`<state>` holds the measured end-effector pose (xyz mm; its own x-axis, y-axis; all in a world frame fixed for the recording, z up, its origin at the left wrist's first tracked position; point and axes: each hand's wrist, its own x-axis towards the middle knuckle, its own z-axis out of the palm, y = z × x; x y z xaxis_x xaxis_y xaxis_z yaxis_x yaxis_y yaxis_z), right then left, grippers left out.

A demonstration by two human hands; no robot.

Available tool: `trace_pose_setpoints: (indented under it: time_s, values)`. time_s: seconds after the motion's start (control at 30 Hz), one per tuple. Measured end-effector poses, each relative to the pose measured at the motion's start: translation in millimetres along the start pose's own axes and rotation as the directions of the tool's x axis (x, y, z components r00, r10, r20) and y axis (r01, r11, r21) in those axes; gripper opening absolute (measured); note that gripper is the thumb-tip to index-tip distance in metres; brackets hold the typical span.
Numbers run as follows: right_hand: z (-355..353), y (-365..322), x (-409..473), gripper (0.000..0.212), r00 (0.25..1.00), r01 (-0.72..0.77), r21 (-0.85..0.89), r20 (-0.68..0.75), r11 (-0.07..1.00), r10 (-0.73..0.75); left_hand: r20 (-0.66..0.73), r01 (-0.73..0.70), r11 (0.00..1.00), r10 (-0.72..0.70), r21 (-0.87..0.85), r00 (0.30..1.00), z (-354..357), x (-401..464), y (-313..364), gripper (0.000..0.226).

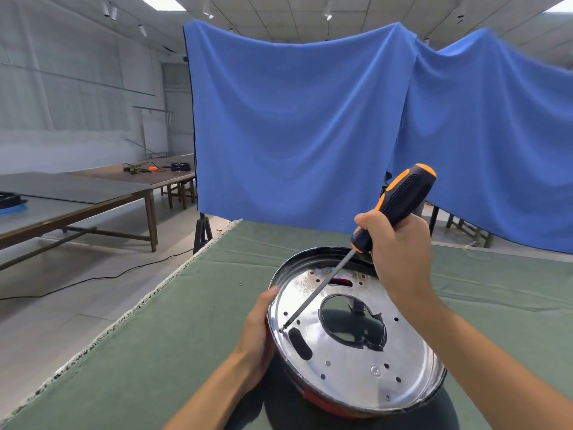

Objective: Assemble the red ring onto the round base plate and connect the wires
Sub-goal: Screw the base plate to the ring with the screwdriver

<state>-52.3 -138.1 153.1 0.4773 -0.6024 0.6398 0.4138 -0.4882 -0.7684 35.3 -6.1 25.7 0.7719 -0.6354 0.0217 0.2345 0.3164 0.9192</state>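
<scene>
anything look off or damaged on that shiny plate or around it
Two things. The big central opening in the round base plate has a ragged, torn-looking edge on its right side. And a small loose screw lies alone on the green cloth, left of the plate.

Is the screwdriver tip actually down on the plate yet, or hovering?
Touching. In the head view the screwdriver shaft runs down to the round base plate and its tip meets the metal near the left rim, no gap visible.
</scene>
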Motion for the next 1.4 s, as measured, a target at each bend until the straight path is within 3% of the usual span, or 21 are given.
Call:
trace_pose_setpoints:
  time_s: [0.23, 0.33, 0.43, 0.57, 0.67, 0.77, 0.83, 0.97, 1.07, 1.23, 1.4]
  values:
    - [13, -21, -5, 0.025, 0.991, 0.088, -0.122, 0.107, 0.989, -0.075, -0.118, 0.034, 0.999, -0.028, 0.042, 0.993, 6, -3, -1, 0.050]
    - [22, -32, -5, 0.032, 0.966, 0.165, -0.294, 0.239, 0.942, -0.095, -0.163, 0.072, 0.994, -0.057, 0.085, 0.985, 6, -3, -2, 0.054]
    - [34, -43, -3, 0.030, 0.943, 0.196, -0.440, 0.330, 0.876, -0.045, -0.212, 0.085, 0.984, -0.050, 0.158, 0.976, 5, -2, -4, 0.054]
    - [48, -50, 2, 0.022, 0.947, 0.160, -0.551, 0.319, 0.819, 0.030, -0.246, 0.068, 0.952, 0.008, 0.298, 0.969, 5, -2, -4, 0.046]
    - [51, -53, 6, 0.026, 0.923, 0.073, -0.439, 0.370, 0.895, 0.106, -0.223, 0.024, 0.913, 0.074, 0.407, 0.972, 4, -4, -2, 0.044]
    - [47, -61, 5, 0.025, 0.808, -0.136, -0.172, 0.551, 0.976, 0.209, -0.196, 0.017, 0.869, 0.093, 0.495, 0.976, 4, -3, -1, 0.028]
    - [45, -62, 4, 0.026, 0.747, -0.188, -0.147, 0.621, 0.971, 0.238, -0.228, 0.033, 0.851, 0.104, 0.525, 0.968, 4, -1, -1, 0.027]
    - [41, -59, 5, 0.027, 0.721, -0.269, -0.162, 0.620, 0.950, 0.310, -0.259, 0.052, 0.797, 0.134, 0.602, 0.956, 2, 2, -1, 0.028]
    - [37, -57, 7, 0.012, 0.680, -0.341, -0.112, 0.656, 0.933, 0.328, -0.249, 0.066, 0.750, 0.134, 0.658, 0.959, -2, 5, -3, 0.028]
    - [33, -51, 3, 0.009, 0.712, -0.201, -0.107, 0.667, 0.974, 0.221, -0.279, 0.104, 0.734, 0.120, 0.671, 0.953, -7, 10, -8, 0.026]
    - [31, -46, 4, 0.022, 0.812, -0.021, -0.155, 0.574, 0.988, 0.107, -0.310, 0.069, 0.740, 0.193, 0.669, 0.931, -8, 6, -7, 0.015]
